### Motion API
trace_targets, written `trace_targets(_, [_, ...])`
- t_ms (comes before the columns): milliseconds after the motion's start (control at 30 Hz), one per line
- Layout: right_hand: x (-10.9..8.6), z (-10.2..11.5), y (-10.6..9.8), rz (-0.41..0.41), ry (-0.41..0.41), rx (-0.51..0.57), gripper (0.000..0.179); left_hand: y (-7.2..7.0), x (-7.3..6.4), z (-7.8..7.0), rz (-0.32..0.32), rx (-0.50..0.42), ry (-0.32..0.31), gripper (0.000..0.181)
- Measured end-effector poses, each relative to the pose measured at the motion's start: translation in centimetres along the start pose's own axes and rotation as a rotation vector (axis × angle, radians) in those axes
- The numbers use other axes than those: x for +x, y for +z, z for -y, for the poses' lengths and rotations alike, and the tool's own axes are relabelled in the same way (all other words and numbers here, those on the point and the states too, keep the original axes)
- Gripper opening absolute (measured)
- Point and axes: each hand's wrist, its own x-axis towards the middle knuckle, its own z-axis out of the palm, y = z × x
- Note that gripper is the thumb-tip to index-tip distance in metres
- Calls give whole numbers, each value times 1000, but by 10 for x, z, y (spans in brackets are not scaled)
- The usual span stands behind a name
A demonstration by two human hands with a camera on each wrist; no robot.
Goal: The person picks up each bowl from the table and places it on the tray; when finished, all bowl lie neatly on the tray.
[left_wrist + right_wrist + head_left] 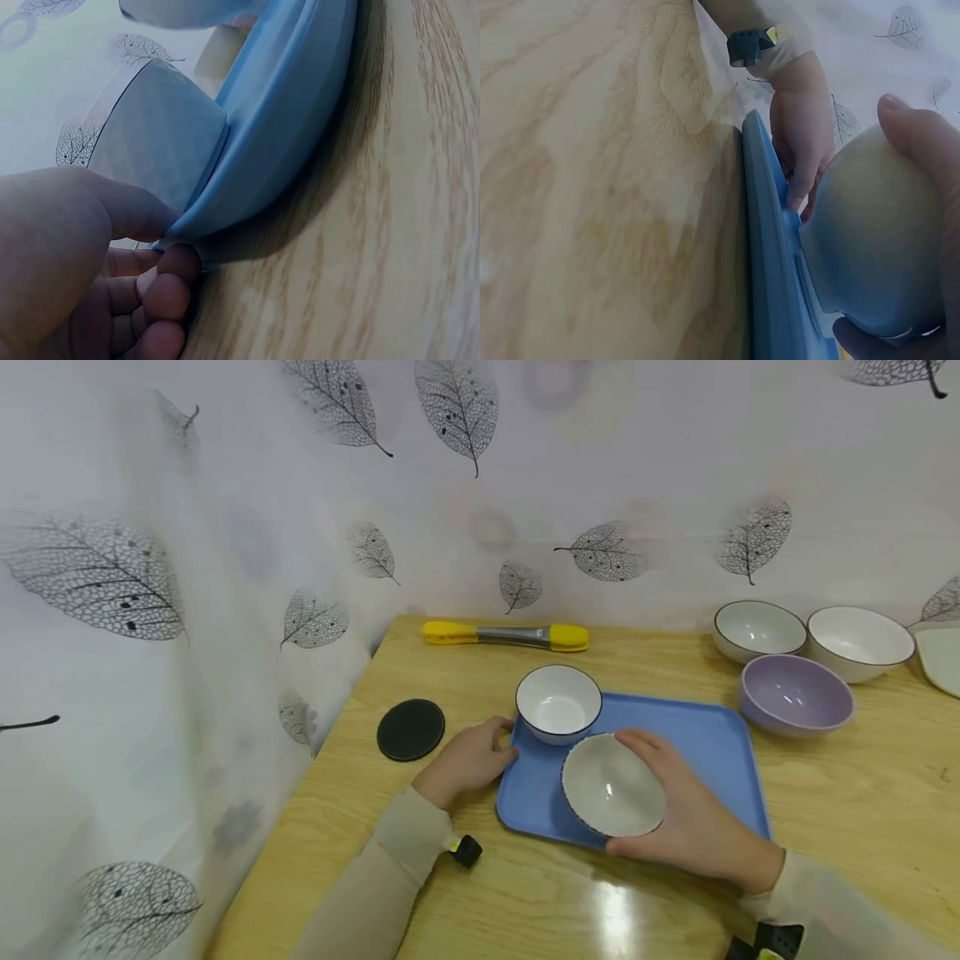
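Note:
My right hand (693, 814) grips a cream bowl with a dark speckled rim (611, 785), thumb and fingers spread across its opposite sides. The bowl is close over the front of a blue tray (678, 718), its opening facing up and toward me. At the tray's left edge my left hand (472, 758) pinches the rim. In the left wrist view its thumb lies on top and curled fingers (166, 296) sit below the rim. A white bowl with a dark rim (558, 702) stands in the tray's back left corner, beside the left hand; its outer wall looks faceted.
A round black coaster (411, 730) lies left of the tray, and yellow-tipped tongs (506, 635) lie behind it. At the back right stand a purple bowl (797, 693), two white bowls (759, 631) and a pale dish (943, 656). A leaf-print curtain (480, 527) hangs behind the table.

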Motion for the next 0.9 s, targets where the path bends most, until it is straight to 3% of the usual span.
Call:
trace_targets(500, [16, 5, 29, 50, 65, 54, 116, 1, 0, -1, -5, 21, 0, 48])
trace_targets(900, [22, 13, 37, 68, 30, 94, 117, 2, 0, -2, -7, 17, 3, 48])
